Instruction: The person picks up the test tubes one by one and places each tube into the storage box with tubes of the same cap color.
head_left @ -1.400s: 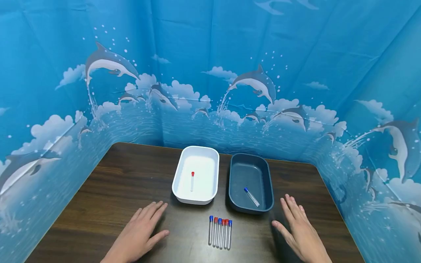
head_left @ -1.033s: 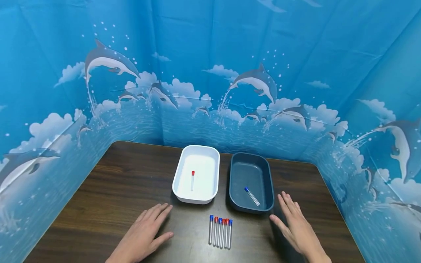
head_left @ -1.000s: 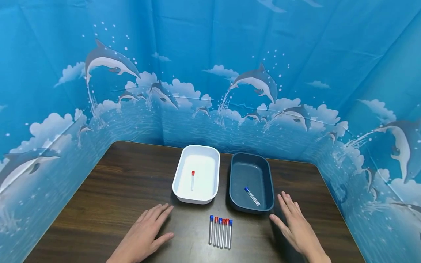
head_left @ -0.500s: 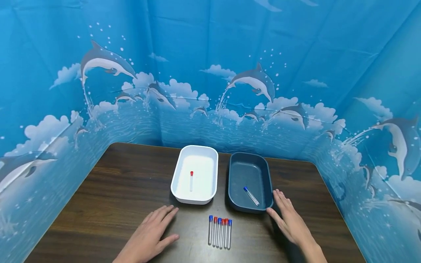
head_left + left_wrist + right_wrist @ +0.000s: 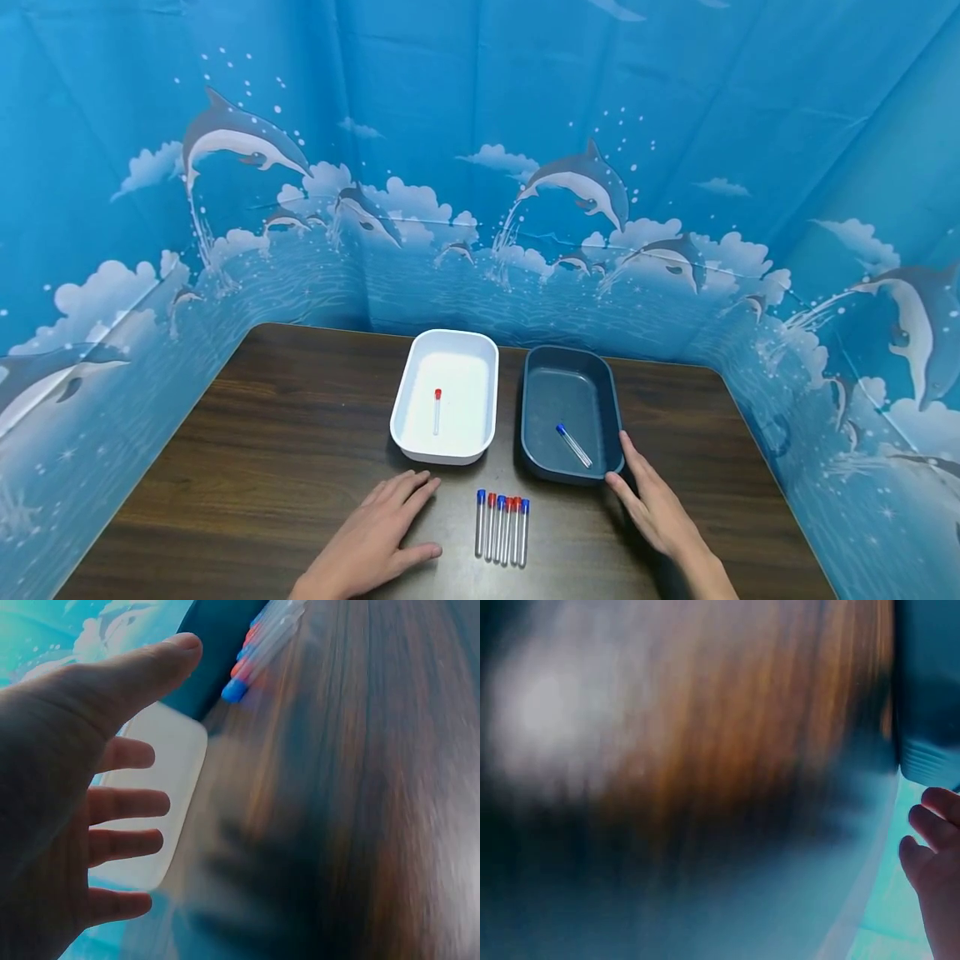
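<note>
My left hand (image 5: 375, 537) hovers over the table with fingers spread, holding nothing, just left of a row of several clear test tubes (image 5: 502, 533) with red and blue caps. The left wrist view shows the same row (image 5: 262, 656) beyond the thumb tip, apart from it. My right hand (image 5: 658, 510) is at the near right corner of the dark blue tray (image 5: 568, 392), fingers extended along its outside; firm contact cannot be told. A red-capped tube (image 5: 437, 412) lies in the white tray (image 5: 444, 458). Blue-capped glass, perhaps two tubes (image 5: 576, 448), lies in the dark tray.
Both trays stand side by side at the back of the dark wooden table (image 5: 247, 450). Behind and around it hangs a blue curtain (image 5: 420, 100) printed with dolphins.
My left hand has moved right, closer to the row of tubes. My right hand has moved left to the dark tray's corner. Tubes and trays stay in place.
</note>
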{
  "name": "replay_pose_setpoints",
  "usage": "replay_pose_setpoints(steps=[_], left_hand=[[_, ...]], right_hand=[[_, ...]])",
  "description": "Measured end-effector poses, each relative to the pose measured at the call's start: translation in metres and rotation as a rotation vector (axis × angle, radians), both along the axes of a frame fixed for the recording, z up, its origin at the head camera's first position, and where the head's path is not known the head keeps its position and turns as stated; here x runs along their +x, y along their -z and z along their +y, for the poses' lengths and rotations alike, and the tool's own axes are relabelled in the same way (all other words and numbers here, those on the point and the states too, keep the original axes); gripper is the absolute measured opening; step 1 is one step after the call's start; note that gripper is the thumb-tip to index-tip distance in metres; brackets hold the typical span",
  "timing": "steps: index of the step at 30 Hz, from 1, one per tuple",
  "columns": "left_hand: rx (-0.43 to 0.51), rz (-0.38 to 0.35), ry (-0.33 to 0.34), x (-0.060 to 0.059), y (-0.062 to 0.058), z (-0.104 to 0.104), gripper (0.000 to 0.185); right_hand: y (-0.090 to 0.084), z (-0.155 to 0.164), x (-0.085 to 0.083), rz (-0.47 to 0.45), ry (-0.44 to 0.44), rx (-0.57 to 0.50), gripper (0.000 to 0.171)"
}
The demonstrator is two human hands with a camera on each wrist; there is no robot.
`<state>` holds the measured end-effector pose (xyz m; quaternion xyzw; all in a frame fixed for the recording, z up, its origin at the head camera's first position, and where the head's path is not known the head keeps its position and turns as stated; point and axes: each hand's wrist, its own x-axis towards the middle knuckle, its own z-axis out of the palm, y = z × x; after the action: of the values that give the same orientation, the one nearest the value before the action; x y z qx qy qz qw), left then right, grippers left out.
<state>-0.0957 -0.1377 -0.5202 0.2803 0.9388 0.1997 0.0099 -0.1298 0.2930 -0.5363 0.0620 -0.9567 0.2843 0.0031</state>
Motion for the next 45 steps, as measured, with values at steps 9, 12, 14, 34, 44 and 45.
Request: replay_pose_setpoints(steps=[9,12,14,34,44,45], left_hand=[[-0.026,0.058,0.1,-0.015,0.008,0.03,0.093],[-0.059,0.055,0.108,-0.019,0.012,0.038,0.099],[-0.081,0.044,0.109,-0.022,0.014,0.043,0.102],[-0.123,0.093,0.127,-0.031,0.024,0.058,0.104],[-0.087,0.128,0.127,-0.031,0.026,0.057,0.096],[-0.091,0.122,0.128,-0.031,0.026,0.057,0.096]], right_hand=[[0.001,0.001,0.0,-0.054,0.019,-0.04,0.068],[0.002,0.0,-0.001,-0.062,0.03,-0.044,0.068],[0.002,0.0,-0.002,-0.074,0.04,-0.05,0.069],[0.004,0.001,-0.003,-0.106,0.07,-0.057,0.069],[0.004,-0.001,-0.002,-0.103,0.073,-0.079,0.07],[0.004,0.0,-0.002,-0.104,0.075,-0.08,0.07]])
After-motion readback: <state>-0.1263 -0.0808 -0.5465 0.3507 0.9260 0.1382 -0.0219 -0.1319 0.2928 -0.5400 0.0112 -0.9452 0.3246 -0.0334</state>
